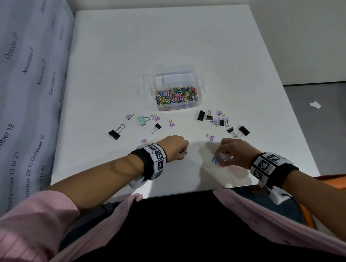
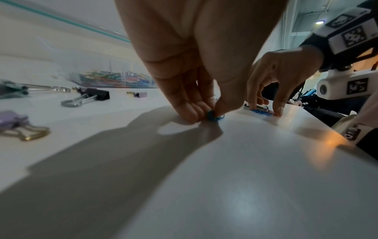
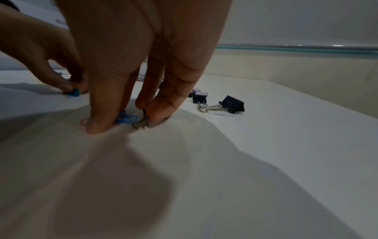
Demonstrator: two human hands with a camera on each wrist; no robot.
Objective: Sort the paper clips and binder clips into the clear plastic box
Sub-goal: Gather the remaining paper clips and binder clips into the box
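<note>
Paper clips (image 1: 216,159) (blue) are pinched on the table (image 1: 171,51) by both hands, left (image 1: 176,147) and right (image 1: 234,153).

Open tabletop (image 1: 172,41) behind and to the left of the clear box (image 1: 198,86). Between box and hands, a scatter of binder clips (image 1: 203,114) on both sides, with a bare lane down the middle straight to the box's near wall.

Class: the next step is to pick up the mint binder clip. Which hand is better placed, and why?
Left. The mint clip lies on the left hand's side; the right hand is farther off. Both hands already pinch blue paper clips.
</note>
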